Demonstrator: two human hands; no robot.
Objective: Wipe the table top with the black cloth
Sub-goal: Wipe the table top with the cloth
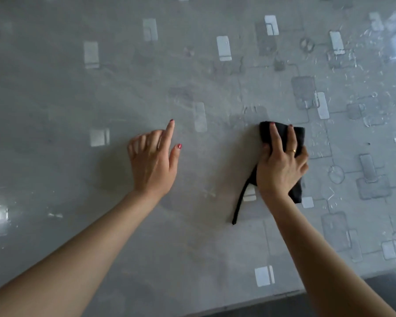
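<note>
Right hand [281, 163] presses the black cloth [281, 133] under spread fingers mid-wipe; wet streaks beyond those fingertips remain on the table top [78, 99], left hand [153, 159] loosely curled.

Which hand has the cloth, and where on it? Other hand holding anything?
Right hand presses the black cloth on the table top, covering its middle; a strip trails loose. Left hand holds nothing.

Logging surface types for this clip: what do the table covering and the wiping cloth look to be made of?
Table top: seemingly glossy clear plastic sheeting over a grey patterned cloth; it mirrors light and shows wrinkles at right. Black cloth: soft matte fabric, probably cotton or microfibre; it folds under the right hand and trails a thin strip.
</note>
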